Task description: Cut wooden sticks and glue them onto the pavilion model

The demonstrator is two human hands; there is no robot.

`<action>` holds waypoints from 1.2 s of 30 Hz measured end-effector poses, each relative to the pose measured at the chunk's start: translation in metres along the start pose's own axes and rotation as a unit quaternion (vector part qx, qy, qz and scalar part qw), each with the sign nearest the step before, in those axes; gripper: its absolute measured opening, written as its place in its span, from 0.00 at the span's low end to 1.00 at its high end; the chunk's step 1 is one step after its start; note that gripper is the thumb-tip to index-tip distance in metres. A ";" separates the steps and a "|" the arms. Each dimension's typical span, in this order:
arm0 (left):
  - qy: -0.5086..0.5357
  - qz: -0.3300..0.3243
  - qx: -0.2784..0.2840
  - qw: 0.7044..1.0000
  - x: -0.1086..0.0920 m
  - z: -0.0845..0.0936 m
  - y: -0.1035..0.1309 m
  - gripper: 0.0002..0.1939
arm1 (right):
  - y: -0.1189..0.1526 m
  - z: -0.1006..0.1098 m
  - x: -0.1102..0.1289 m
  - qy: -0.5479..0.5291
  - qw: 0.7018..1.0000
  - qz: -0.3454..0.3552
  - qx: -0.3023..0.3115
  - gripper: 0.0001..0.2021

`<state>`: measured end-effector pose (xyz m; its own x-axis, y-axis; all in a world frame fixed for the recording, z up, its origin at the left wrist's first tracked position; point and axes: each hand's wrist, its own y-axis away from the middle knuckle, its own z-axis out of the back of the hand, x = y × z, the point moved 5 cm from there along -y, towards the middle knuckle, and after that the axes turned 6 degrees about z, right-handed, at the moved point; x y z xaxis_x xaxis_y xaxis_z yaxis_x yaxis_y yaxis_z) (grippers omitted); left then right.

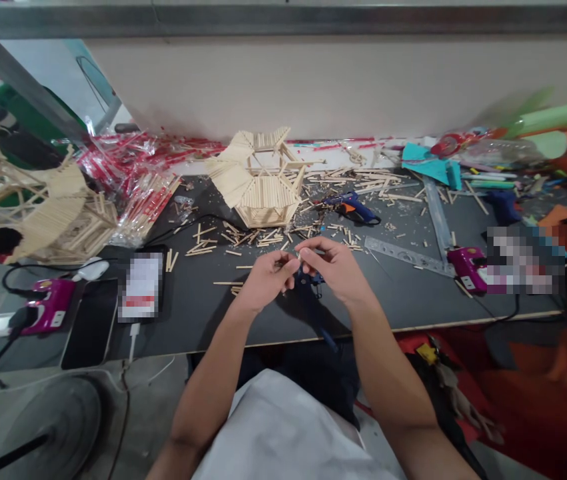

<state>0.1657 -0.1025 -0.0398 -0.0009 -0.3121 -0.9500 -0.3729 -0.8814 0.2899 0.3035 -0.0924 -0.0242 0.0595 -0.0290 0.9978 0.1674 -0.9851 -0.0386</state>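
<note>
My left hand and my right hand meet fingertip to fingertip above the table's front part. Both are closed in a pinch around something small and pale that I cannot make out. Dark blue pliers or a similar tool lie below and between my hands, partly hidden. Behind them stands a model of thin wooden sticks with a fanned roof. Short cut sticks are scattered around its base. A blue and orange glue gun rests to the model's right.
Two phones and a purple power strip are at left, near another stick model. Clear rulers, a second purple strip and teal paper lie at right. Wrapped sticks are at back left.
</note>
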 end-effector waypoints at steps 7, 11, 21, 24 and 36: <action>0.063 0.008 0.067 0.996 -0.001 -0.005 -0.007 0.25 | -0.009 0.002 -0.001 -0.013 1.000 -0.008 0.011 0.17; 0.111 0.016 0.118 0.987 -0.005 -0.011 -0.008 0.22 | -0.015 0.001 0.000 -0.029 0.999 -0.019 0.034 0.18; 0.317 0.025 0.120 0.940 -0.022 -0.013 -0.025 0.11 | -0.055 0.033 0.049 0.061 0.992 0.108 0.000 0.17; 0.317 0.020 0.088 0.944 -0.030 -0.014 -0.036 0.09 | -0.080 0.041 0.061 0.099 0.985 0.140 -0.031 0.15; 0.312 0.040 -0.033 0.949 -0.043 -0.013 -0.060 0.13 | -0.120 0.027 0.051 0.152 0.980 0.057 0.111 0.12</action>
<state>0.2004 -0.0409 -0.0151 0.5300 -0.5096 -0.6778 -0.3357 -0.8601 0.3842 0.3131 0.0294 0.0298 -0.1998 -0.2199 0.9548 0.3889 -0.9122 -0.1287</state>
